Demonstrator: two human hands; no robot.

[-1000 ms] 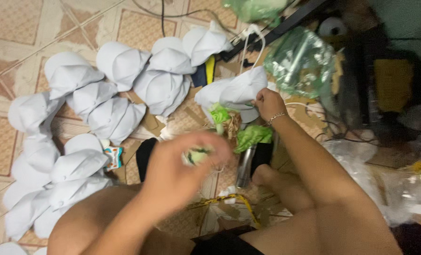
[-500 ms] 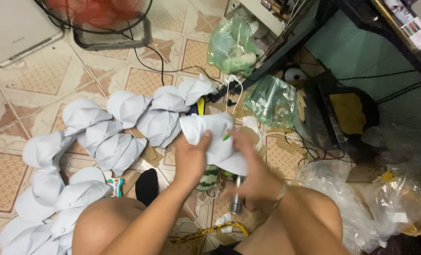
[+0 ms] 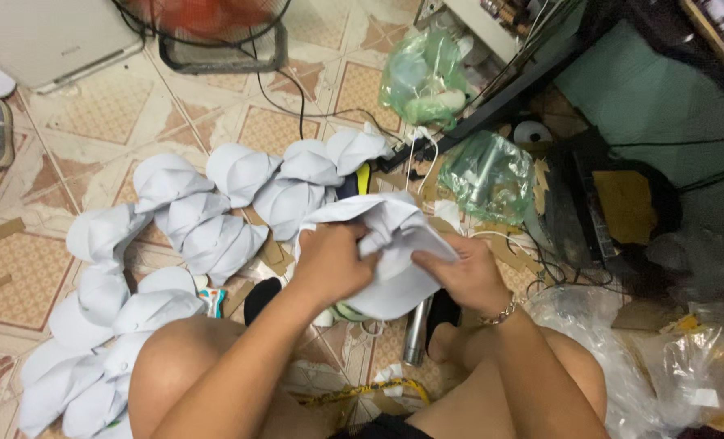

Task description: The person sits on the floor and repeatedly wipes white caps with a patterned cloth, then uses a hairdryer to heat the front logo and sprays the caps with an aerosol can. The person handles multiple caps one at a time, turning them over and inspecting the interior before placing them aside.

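Note:
Both my hands grip one white cap above my knees. My left hand clasps its left side with the fingers tucked into the fabric. My right hand, with a bracelet on the wrist, holds the right edge. The cap is crumpled and folded between them. Several more white caps lie in rows on the tiled floor to the left, reaching down past my left knee.
A metal cylinder lies on the floor under the cap. Clear plastic bags and a green-tinted bag sit ahead, more plastic bags at right. A fan base, cables and dark shelving border the floor.
My hands have come together on one white cap and drawn it toward me. The view has tilted up, showing more of the floor, fan and bags.

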